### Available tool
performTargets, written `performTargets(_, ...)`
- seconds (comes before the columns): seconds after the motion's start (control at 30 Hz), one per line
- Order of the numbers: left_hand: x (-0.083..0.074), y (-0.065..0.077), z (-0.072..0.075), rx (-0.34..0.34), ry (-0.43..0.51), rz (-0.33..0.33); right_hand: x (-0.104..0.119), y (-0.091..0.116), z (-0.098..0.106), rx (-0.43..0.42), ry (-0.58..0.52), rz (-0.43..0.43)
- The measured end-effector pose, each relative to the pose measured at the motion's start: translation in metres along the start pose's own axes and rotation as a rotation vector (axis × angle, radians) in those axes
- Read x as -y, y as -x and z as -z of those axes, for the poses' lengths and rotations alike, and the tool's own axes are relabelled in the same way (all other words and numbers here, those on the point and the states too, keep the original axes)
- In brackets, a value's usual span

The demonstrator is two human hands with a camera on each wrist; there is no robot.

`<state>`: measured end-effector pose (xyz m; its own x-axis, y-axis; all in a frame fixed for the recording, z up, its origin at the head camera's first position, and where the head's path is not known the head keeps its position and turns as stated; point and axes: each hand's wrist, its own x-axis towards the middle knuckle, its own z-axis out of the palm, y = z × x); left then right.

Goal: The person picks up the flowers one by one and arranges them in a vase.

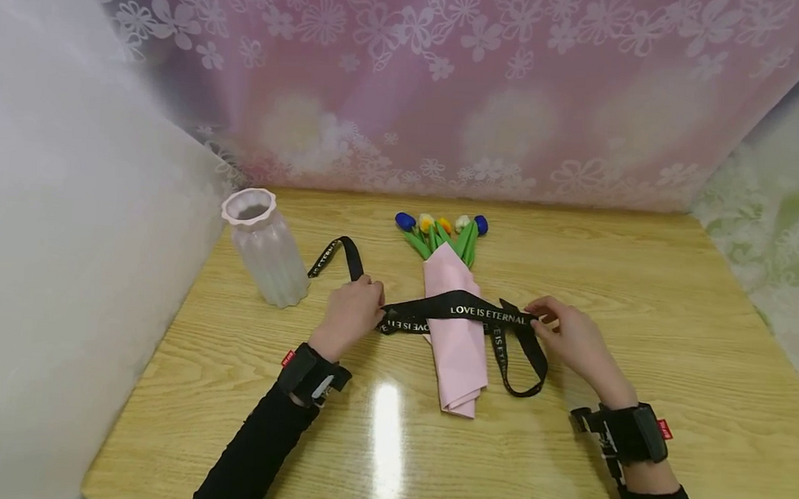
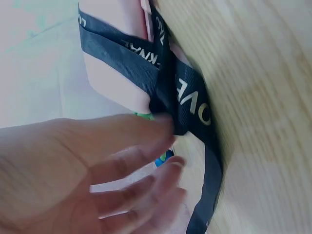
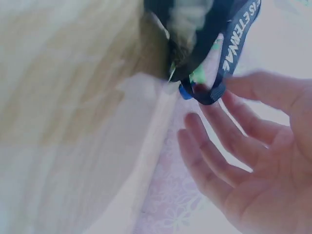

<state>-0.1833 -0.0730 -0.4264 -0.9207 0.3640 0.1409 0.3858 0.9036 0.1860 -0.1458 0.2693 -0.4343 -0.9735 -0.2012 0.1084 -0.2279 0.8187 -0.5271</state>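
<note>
A bouquet of artificial tulips (image 1: pixel 445 225), blue, white and yellow with green leaves, lies on the table wrapped in pink paper (image 1: pixel 459 368). Across the paper runs a black ribbon (image 1: pixel 467 309) lettered "LOVE IS ETERNAL", with a second stretch passing just below. Left of the wrap, my left hand (image 1: pixel 350 315) pinches the ribbon between thumb and forefinger; a tail lies beyond it. My right hand (image 1: pixel 568 336) pinches the ribbon on the other side with thumb and forefinger, other fingers spread in the right wrist view. A ribbon loop (image 1: pixel 532 383) hangs beside that hand.
A ribbed, frosted vase (image 1: pixel 269 253) with a scalloped rim stands at the left, close beyond my left hand. The wooden table (image 1: pixel 645 272) ends at a pink flowered curtain (image 1: pixel 409 90) behind. A white wall (image 1: pixel 65 221) borders the left side.
</note>
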Motion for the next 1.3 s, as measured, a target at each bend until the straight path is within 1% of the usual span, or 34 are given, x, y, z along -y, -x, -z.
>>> performTargets(0.03,-0.001,-0.001,0.002,0.004,0.018,0.005,0.002,-0.002,0.000,-0.015,-0.008,0.011)
performTargets(0.1,-0.009,-0.006,0.003,-0.037,0.067,-0.016,0.009,-0.007,-0.001,-0.052,-0.032,0.040)
performTargets(0.13,-0.015,-0.010,0.004,-0.064,0.095,-0.038,0.014,-0.010,-0.003,-0.066,-0.039,0.068)
performTargets(0.2,-0.030,-0.017,0.004,-0.120,0.134,-0.106,0.025,-0.018,-0.009,-0.077,-0.036,0.129)
performTargets(0.27,-0.045,-0.025,0.002,-0.148,0.135,-0.168,0.037,-0.025,-0.016,-0.065,-0.016,0.188)
performTargets(0.33,-0.058,-0.032,-0.001,-0.137,0.100,-0.204,0.047,-0.032,-0.023,-0.034,0.017,0.222)
performTargets(0.4,-0.069,-0.038,-0.005,-0.100,0.055,-0.209,0.054,-0.035,-0.030,-0.018,0.054,0.226)
performTargets(0.5,-0.075,-0.041,-0.012,-0.030,0.020,-0.210,0.058,-0.035,-0.037,0.007,0.076,0.205)
performTargets(0.57,-0.073,-0.040,-0.015,0.004,0.035,-0.211,0.056,-0.032,-0.038,0.006,0.071,0.194)
performTargets(0.63,-0.070,-0.037,-0.018,0.016,0.051,-0.215,0.052,-0.028,-0.036,-0.001,0.055,0.176)
performTargets(0.8,-0.064,-0.034,-0.021,-0.004,0.065,-0.187,0.043,-0.022,-0.028,-0.042,0.023,0.171)
performTargets(0.97,-0.065,-0.034,-0.021,0.019,0.124,-0.201,0.034,-0.016,-0.022,-0.047,0.016,0.186)
performTargets(1.03,-0.062,-0.033,-0.019,0.006,0.162,-0.187,0.028,-0.011,-0.017,-0.059,0.011,0.172)
performTargets(1.1,-0.054,-0.030,-0.014,-0.046,0.184,-0.153,0.019,-0.005,-0.010,-0.076,0.009,0.141)
performTargets(1.17,-0.041,-0.025,-0.007,-0.099,0.194,-0.098,0.009,0.003,0.000,-0.093,0.010,0.094)
performTargets(1.2,-0.032,-0.021,-0.005,-0.114,0.190,-0.064,0.003,0.007,0.006,-0.095,0.012,0.059)
performTargets(1.23,-0.024,-0.018,-0.002,-0.122,0.172,-0.032,-0.003,0.011,0.011,-0.097,0.022,0.024)
performTargets(1.3,-0.005,-0.009,0.004,-0.097,0.109,0.035,-0.014,0.018,0.021,-0.084,0.045,-0.056)
